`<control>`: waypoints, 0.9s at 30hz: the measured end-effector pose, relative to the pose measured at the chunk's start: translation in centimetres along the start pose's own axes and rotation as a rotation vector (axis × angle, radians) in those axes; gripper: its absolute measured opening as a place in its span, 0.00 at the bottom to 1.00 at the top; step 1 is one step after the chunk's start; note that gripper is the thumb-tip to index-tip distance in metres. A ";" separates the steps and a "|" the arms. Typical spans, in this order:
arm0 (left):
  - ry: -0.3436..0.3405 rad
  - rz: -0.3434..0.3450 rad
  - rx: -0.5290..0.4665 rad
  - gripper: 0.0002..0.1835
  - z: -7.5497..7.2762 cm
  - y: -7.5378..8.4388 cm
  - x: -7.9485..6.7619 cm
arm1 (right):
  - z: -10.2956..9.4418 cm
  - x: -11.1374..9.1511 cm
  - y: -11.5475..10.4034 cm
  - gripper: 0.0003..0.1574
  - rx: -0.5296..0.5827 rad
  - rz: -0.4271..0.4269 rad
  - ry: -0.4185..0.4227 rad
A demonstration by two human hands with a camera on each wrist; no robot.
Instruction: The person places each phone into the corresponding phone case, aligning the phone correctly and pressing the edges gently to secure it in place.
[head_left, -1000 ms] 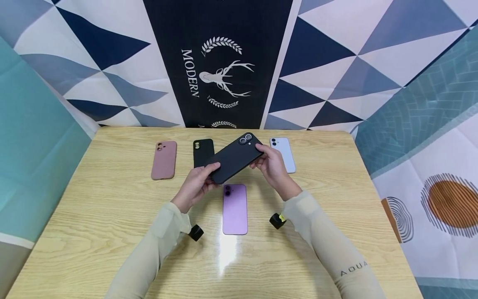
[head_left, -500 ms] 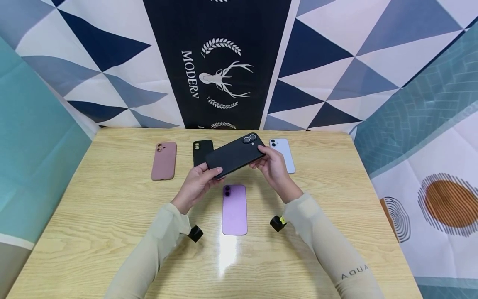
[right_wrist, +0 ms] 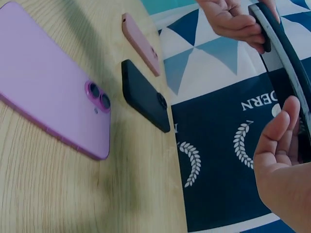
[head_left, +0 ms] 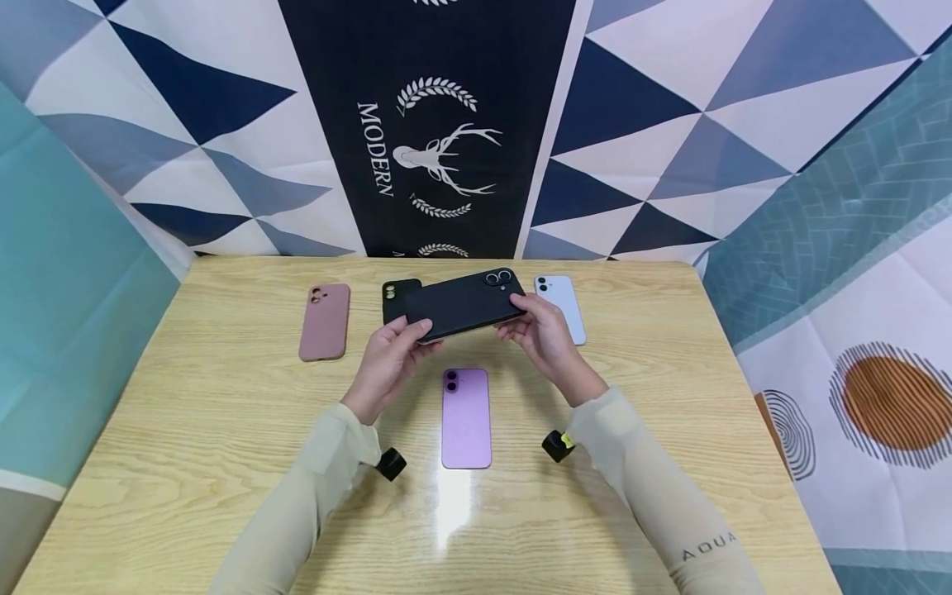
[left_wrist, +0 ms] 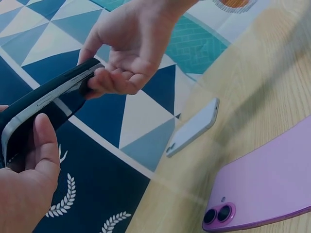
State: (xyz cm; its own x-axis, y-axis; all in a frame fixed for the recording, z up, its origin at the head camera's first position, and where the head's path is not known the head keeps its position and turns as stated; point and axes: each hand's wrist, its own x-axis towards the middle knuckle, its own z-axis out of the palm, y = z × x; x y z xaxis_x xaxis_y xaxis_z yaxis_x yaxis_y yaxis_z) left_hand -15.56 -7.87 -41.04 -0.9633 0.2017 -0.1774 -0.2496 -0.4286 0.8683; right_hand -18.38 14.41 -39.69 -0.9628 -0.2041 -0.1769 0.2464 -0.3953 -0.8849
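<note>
Both hands hold a phone with a black case over its back (head_left: 468, 304), raised above the table with the two camera lenses up and to the right. My left hand (head_left: 394, 355) pinches its left end, thumb on top and fingers below. At the lens end my right hand (head_left: 546, 339) grips the corner the same way. The phone's silver edge (left_wrist: 48, 97) shows along the black case in the left wrist view, and its dark screen faces down. Below the hands, a lavender phone (head_left: 466, 426) lies back up on the table.
On the wooden table (head_left: 178, 413), a pink case (head_left: 325, 322) lies at the back left. Beside it is another black case (head_left: 397, 304), partly covered by the held phone in the head view. A pale blue phone (head_left: 563, 310) lies behind my right hand. A patterned cloth wall (head_left: 439, 165) stands behind.
The held phone has turned from a steep slant to nearly level across the head view, its left end rising with my left hand. My right hand has barely moved. The things on the table stay put.
</note>
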 end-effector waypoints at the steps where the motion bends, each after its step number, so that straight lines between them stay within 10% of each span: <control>1: -0.003 0.006 -0.009 0.05 0.0 0.1 0.0 | -0.1 -0.1 0.0 0.16 -0.019 0.013 -0.006; 9: 0.012 0.005 -0.034 0.04 -0.3 0.3 0.0 | -1.1 -0.6 -0.2 0.26 -0.209 0.088 -0.049; 27: -0.010 -0.027 -0.052 0.06 -0.7 0.9 0.2 | -0.9 -1.1 0.4 0.25 -0.359 -0.065 -0.068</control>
State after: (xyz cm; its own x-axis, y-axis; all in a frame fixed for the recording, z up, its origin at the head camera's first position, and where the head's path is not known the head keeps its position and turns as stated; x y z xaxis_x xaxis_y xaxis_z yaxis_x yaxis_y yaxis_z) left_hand -16.02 -8.88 -40.60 -0.9551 0.2229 -0.1954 -0.2807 -0.4680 0.8380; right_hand -17.31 15.29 -40.21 -0.9627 -0.2524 -0.0971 0.1189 -0.0728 -0.9902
